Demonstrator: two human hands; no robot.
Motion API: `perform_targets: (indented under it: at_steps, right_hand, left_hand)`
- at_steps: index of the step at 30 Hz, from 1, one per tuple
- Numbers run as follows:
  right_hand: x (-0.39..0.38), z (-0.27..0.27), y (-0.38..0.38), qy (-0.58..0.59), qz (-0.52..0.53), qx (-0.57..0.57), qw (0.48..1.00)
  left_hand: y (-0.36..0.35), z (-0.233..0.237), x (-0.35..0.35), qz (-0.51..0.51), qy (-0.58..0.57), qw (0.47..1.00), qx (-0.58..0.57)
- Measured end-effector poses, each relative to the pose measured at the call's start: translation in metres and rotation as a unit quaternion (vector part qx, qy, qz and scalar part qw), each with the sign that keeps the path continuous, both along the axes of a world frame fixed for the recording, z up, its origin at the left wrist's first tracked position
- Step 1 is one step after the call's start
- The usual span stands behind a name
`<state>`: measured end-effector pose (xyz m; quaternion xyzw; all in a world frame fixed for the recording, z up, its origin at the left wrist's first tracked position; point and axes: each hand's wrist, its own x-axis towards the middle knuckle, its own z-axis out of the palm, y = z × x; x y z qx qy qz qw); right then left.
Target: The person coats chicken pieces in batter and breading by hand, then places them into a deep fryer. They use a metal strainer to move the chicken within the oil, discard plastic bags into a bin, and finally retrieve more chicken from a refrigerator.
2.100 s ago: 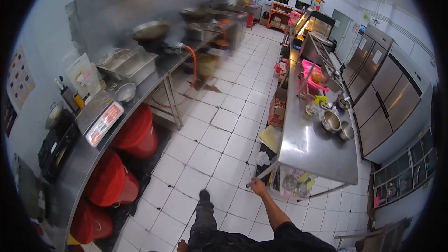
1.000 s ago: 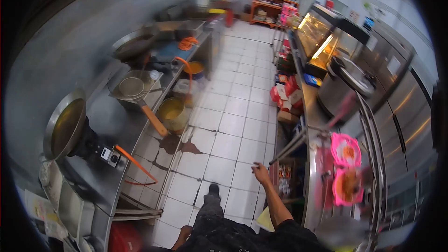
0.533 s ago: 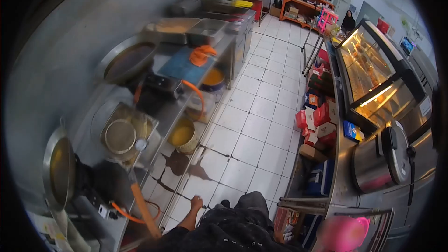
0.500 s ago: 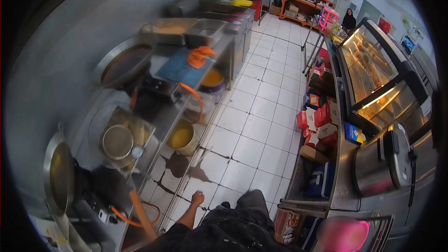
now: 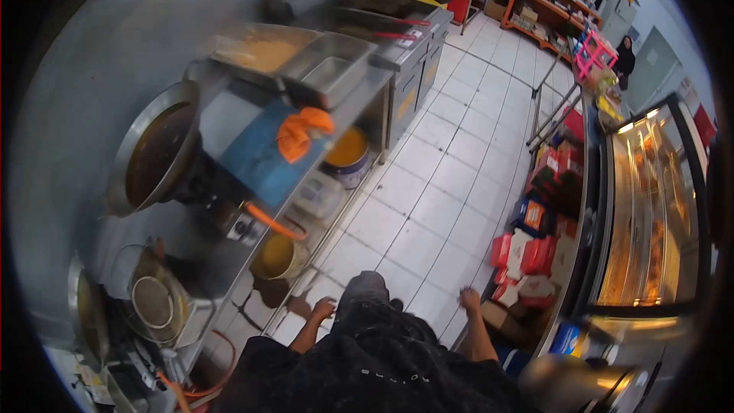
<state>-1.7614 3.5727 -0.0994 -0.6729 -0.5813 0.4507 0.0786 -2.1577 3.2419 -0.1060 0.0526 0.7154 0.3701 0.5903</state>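
Note:
I am walking along a kitchen aisle over white floor tiles (image 5: pixel 451 176). My left hand (image 5: pixel 324 309) hangs low beside my leg with curled fingers and holds nothing. It is nearest to a yellow-filled pot (image 5: pixel 278 257) on the floor under the steel counter (image 5: pixel 229 248). My right hand (image 5: pixel 469 300) swings free with loose fingers, empty, close to the red boxes (image 5: pixel 524 254) stacked under the right-hand counter. My dark clothing fills the bottom of the view.
On the left counter sit a large wok (image 5: pixel 153 154), a blue board with an orange cloth (image 5: pixel 302 131), steel trays (image 5: pixel 321 69) and a strainer (image 5: pixel 155 302). A lit glass display case (image 5: pixel 650 206) lines the right. A person (image 5: pixel 625 55) stands far back.
I have moved forward down the aisle; the wok and trays have come closer. My right hand has come back into view at my side, while the left stays low.

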Motion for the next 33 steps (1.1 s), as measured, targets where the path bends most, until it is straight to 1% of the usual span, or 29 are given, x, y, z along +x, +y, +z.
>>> perform_targets:
  at_steps: [1, 2, 3, 4, 5, 6, 8, 9, 12, 13, 14, 15, 16, 18, 19, 20, 21, 22, 23, 24, 25, 27, 28, 29, 30, 31, 32, 33]
  right_hand:
    - [-0.029, 0.011, 0.068, 0.030, 0.014, 0.056, 0.998]
    - [-0.065, 0.049, 0.126, 0.081, 0.036, 0.077, 0.993]
    - [-0.097, 0.072, 0.176, 0.069, 0.072, 0.125, 0.987]
    - [-0.132, 0.105, 0.213, 0.126, 0.054, 0.122, 0.983]
    - [-0.166, 0.148, 0.239, 0.142, 0.031, 0.106, 0.984]
    - [-0.190, 0.164, 0.262, 0.175, 0.027, 0.089, 0.980]
    - [-0.237, 0.185, 0.309, 0.237, 0.016, 0.055, 0.970]
    - [-0.257, 0.193, 0.320, 0.237, 0.028, 0.048, 0.970]
    - [-0.304, 0.186, 0.345, 0.280, 0.023, -0.033, 0.959]
    - [-0.324, 0.188, 0.356, 0.256, 0.046, -0.032, 0.965]
    - [-0.339, 0.190, 0.361, 0.233, 0.066, -0.036, 0.969]
    - [-0.352, 0.200, 0.372, 0.233, 0.092, -0.031, 0.968]
    - [-0.367, 0.211, 0.386, 0.237, 0.094, -0.024, 0.967]
    - [-0.397, 0.220, 0.430, 0.233, 0.118, 0.039, 0.964]
    - [-0.418, 0.233, 0.455, 0.249, 0.129, 0.081, 0.956]
    - [-0.441, 0.248, 0.480, 0.240, 0.118, 0.122, 0.956]
    - [-0.464, 0.256, 0.510, 0.197, 0.159, 0.208, 0.945]
    - [-0.493, 0.278, 0.532, 0.236, 0.152, 0.228, 0.932]
    - [-0.521, 0.299, 0.556, 0.206, 0.163, 0.225, 0.938]
    - [-0.547, 0.308, 0.580, 0.228, 0.191, 0.247, 0.922]
    - [-0.575, 0.318, 0.601, 0.220, 0.239, 0.294, 0.899]
    - [-0.632, 0.315, 0.645, 0.168, 0.357, 0.391, 0.831]
    - [-0.656, 0.313, 0.662, 0.143, 0.415, 0.438, 0.785]
    - [-0.679, 0.310, 0.672, 0.146, 0.458, 0.363, 0.798]
    - [-0.702, 0.306, 0.682, 0.148, 0.499, 0.288, 0.804]
    - [-0.723, 0.294, 0.694, 0.135, 0.562, 0.257, 0.775]
    - [-0.740, 0.282, 0.701, 0.123, 0.618, 0.223, 0.744]
    - [-0.754, 0.280, 0.699, 0.097, 0.632, 0.229, 0.734]
  left_hand:
    - [0.013, 0.011, 0.003, 0.021, 0.032, 0.998, -0.052]
    - [0.025, 0.020, 0.007, 0.044, 0.061, 0.992, -0.104]
    - [0.031, 0.019, 0.005, 0.033, 0.074, 0.987, -0.136]
    - [0.041, 0.016, 0.002, 0.012, 0.082, 0.986, -0.147]
    - [0.051, 0.007, -0.004, -0.008, 0.090, 0.984, -0.152]
    - [0.063, -0.004, -0.010, -0.030, 0.102, 0.982, -0.156]
    - [0.097, -0.023, -0.027, -0.075, 0.135, 0.976, -0.156]
    - [0.114, -0.030, -0.039, -0.094, 0.149, 0.972, -0.154]
    - [0.173, -0.039, -0.085, -0.120, 0.179, 0.966, -0.144]
    - [0.197, -0.036, -0.102, -0.118, 0.187, 0.965, -0.141]
    - [0.221, -0.035, -0.120, -0.104, 0.184, 0.968, -0.138]
    - [0.244, -0.034, -0.132, -0.085, 0.167, 0.972, -0.142]
    - [0.272, -0.033, -0.149, -0.056, 0.150, 0.977, -0.143]
    - [0.329, -0.027, -0.185, 0.018, 0.096, 0.983, -0.152]
    - [0.353, -0.026, -0.200, 0.060, 0.064, 0.983, -0.162]
    - [0.378, -0.025, -0.216, 0.098, 0.039, 0.978, -0.177]
    - [0.397, -0.025, -0.226, 0.137, 0.020, 0.972, -0.192]
    - [0.413, -0.030, -0.235, 0.171, 0.003, 0.963, -0.207]
    - [0.425, -0.033, -0.238, 0.221, -0.003, 0.954, -0.204]
    - [0.439, -0.030, -0.239, 0.254, -0.007, 0.947, -0.197]
    - [0.452, -0.030, -0.237, 0.266, 0.002, 0.946, -0.184]
    - [0.479, -0.029, -0.227, 0.266, 0.041, 0.949, -0.167]
    - [0.489, -0.037, -0.217, 0.215, 0.093, 0.959, -0.160]
    - [0.500, -0.042, -0.205, 0.073, 0.211, 0.963, -0.148]
    - [0.514, -0.050, -0.193, -0.061, 0.354, 0.922, -0.149]
    - [0.534, -0.048, -0.184, -0.150, 0.471, 0.854, -0.162]
    - [0.558, -0.047, -0.174, -0.055, 0.378, 0.911, -0.154]
    - [0.584, -0.037, -0.167, 0.049, 0.291, 0.944, -0.148]
